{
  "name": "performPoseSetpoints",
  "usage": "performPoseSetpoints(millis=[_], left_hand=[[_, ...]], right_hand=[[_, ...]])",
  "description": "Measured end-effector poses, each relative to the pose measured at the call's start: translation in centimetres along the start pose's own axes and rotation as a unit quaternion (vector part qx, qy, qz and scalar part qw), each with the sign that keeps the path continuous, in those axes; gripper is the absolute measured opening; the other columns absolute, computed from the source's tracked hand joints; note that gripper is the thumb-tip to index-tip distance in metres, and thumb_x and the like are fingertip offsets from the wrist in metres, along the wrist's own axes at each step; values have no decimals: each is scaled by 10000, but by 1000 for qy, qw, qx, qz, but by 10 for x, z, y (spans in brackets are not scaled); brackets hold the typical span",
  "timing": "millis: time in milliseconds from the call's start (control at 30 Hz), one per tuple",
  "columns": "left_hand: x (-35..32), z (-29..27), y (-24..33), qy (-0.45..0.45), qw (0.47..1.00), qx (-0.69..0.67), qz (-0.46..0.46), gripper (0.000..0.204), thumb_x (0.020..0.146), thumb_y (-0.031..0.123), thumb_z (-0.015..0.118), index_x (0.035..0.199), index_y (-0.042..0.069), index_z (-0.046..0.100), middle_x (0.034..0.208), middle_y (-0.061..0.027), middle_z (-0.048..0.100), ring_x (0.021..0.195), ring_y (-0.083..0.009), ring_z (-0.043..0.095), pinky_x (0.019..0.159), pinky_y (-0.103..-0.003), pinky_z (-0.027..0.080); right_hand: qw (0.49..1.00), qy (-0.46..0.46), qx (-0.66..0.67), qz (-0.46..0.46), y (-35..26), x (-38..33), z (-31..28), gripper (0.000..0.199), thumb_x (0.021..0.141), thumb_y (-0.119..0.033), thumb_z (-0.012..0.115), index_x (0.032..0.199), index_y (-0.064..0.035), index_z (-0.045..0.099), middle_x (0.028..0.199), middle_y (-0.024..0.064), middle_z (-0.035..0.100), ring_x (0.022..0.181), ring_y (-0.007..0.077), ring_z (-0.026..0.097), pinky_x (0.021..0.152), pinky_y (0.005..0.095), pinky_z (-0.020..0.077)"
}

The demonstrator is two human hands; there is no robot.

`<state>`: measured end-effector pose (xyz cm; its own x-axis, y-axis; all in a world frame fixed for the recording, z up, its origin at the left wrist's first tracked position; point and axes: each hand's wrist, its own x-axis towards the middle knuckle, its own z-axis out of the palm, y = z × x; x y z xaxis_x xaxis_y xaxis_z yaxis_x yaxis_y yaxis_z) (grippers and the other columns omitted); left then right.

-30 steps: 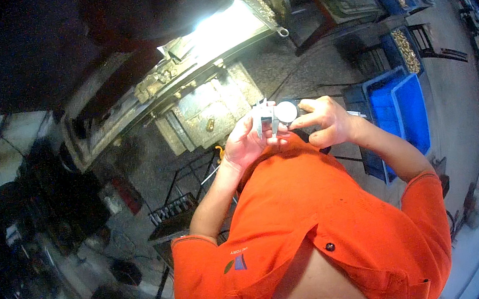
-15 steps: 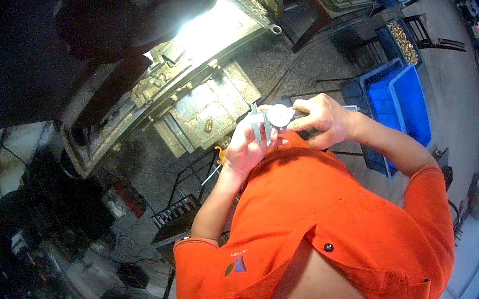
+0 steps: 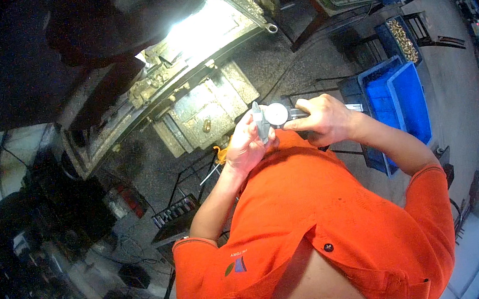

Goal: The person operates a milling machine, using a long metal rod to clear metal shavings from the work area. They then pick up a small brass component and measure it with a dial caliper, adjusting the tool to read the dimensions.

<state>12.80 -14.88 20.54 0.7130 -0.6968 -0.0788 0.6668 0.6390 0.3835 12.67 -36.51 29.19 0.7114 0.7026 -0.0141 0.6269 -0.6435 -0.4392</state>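
Hands meet at chest height: left hand point(image 3: 249, 144) pinches the gauge's jaws, right hand point(image 3: 320, 120) is closed around the dial gauge point(image 3: 274, 115), above the machine point(image 3: 199, 104).

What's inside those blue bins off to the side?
The two near blue bins show only bare blue floors, their near ends hidden by the right hand's forearm. A farther bin holds small brass-coloured pieces.

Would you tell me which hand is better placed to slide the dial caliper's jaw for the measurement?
Right, I would judge. The right hand grips the dial caliper by its beam beside the round dial, thumb near it. The left hand is cupped at the jaw end, apparently steadying a small part too hidden to make out.
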Motion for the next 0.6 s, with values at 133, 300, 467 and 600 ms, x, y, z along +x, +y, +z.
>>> performPoseSetpoints(millis=[133, 300, 467, 600], left_hand=[[-1, 7, -1, 8, 999, -37, -17, 554, 820, 387, 579, 1214, 58, 369, 911, -115, 558, 694, -173, 560, 637, -347, 483], [0, 13, -5, 28, 997, -71, -30, 573, 817, 397, 578, 1232, 72, 353, 852, -120, 552, 674, -170, 557, 597, -300, 474], [4, 12, -6, 11, 998, -55, -11, 521, 816, 361, 597, 1198, 82, 380, 788, -90, 536, 658, -136, 521, 542, -245, 409], [7, 7, -6, 4, 998, -55, -9, 484, 816, 319, 611, 1181, 88, 390, 785, -91, 541, 634, -118, 500, 530, -239, 396]], right_hand=[[999, 22, 31, -15, 4, -4, 3, 476, 530, -190, 653, 1004, -189, 615, 754, 123, 477, 590, 288, 547, 516, 385, 460], [998, 38, 53, -25, 8, -8, 5, 456, 531, -199, 657, 984, -178, 616, 754, 122, 476, 590, 296, 541, 523, 383, 457], [998, 40, 41, -13, 5, -9, 2, 520, 524, -203, 659, 1041, -212, 608, 763, 123, 484, 581, 289, 546, 504, 383, 462], [999, 36, 14, -2, 4, -13, 3, 562, 520, -203, 661, 1077, -240, 600, 766, 124, 487, 571, 282, 549, 493, 381, 468]])
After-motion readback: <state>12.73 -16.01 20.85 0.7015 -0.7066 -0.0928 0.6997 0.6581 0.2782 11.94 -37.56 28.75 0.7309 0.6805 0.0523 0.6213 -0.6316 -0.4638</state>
